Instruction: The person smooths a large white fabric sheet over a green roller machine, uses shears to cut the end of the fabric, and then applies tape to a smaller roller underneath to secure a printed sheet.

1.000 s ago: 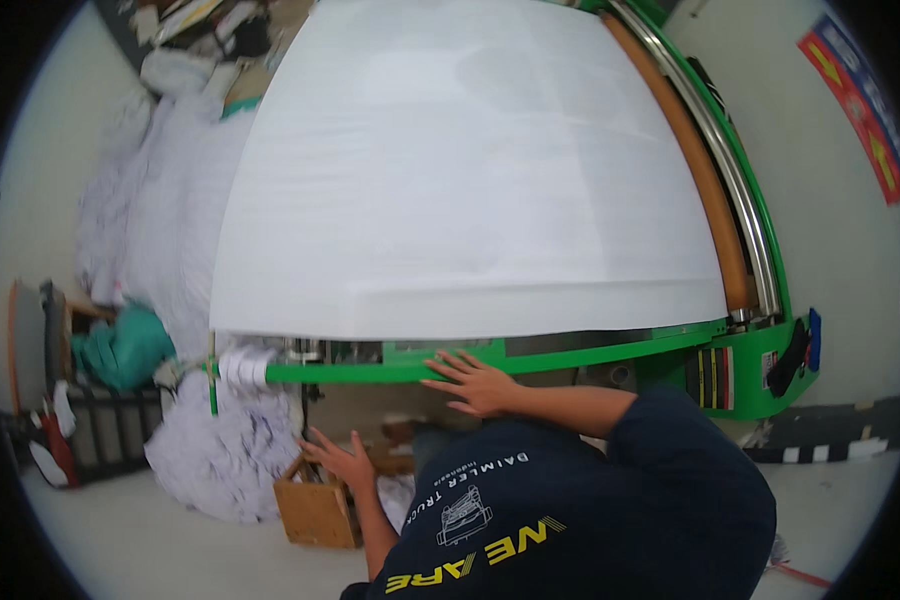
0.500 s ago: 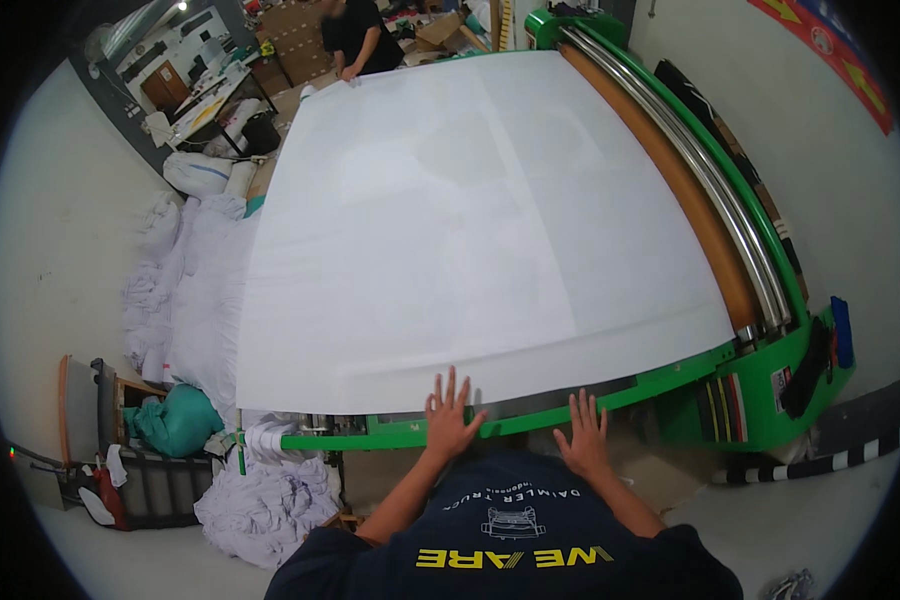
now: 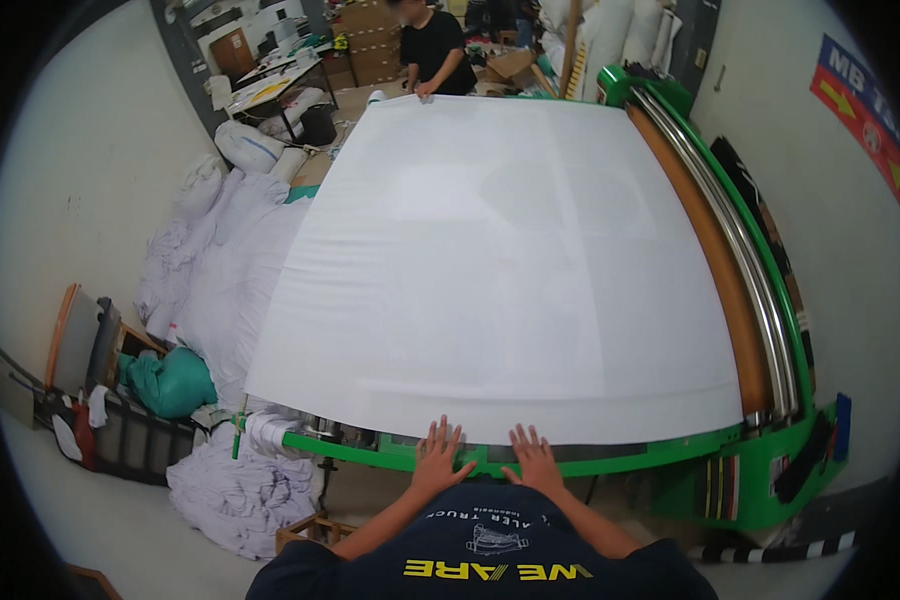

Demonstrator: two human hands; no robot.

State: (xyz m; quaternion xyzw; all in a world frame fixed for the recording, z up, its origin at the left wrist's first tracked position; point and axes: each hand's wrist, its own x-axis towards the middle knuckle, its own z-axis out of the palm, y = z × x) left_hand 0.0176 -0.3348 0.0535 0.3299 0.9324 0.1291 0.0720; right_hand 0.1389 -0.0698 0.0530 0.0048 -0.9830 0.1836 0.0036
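A wide sheet of white fabric [image 3: 470, 270] lies stretched over the bed of a green-framed machine [image 3: 370, 455]. My left hand [image 3: 438, 458] is at the near edge, palm down, fingers spread, with its fingertips on the border of the sheet. To its right, my right hand [image 3: 533, 460] lies flat in the same way, fingers apart, over the green rail and the near sheet edge. Neither hand grasps anything. At the far left corner, another person [image 3: 437, 50] in a dark shirt has a hand on the sheet's far edge.
Along the right side run a brown roller [image 3: 710, 250] and shiny metal rollers [image 3: 745, 240]. Heaped white cloth [image 3: 225, 250] lies left of the machine, with more white cloth [image 3: 240, 495] on the floor at near left. A green bundle [image 3: 175, 383] sits beside it.
My right hand has moved left, closer to my left hand. The view has tilted up and shifted, so more of the far side shows. Both hands stay spread at the near edge.
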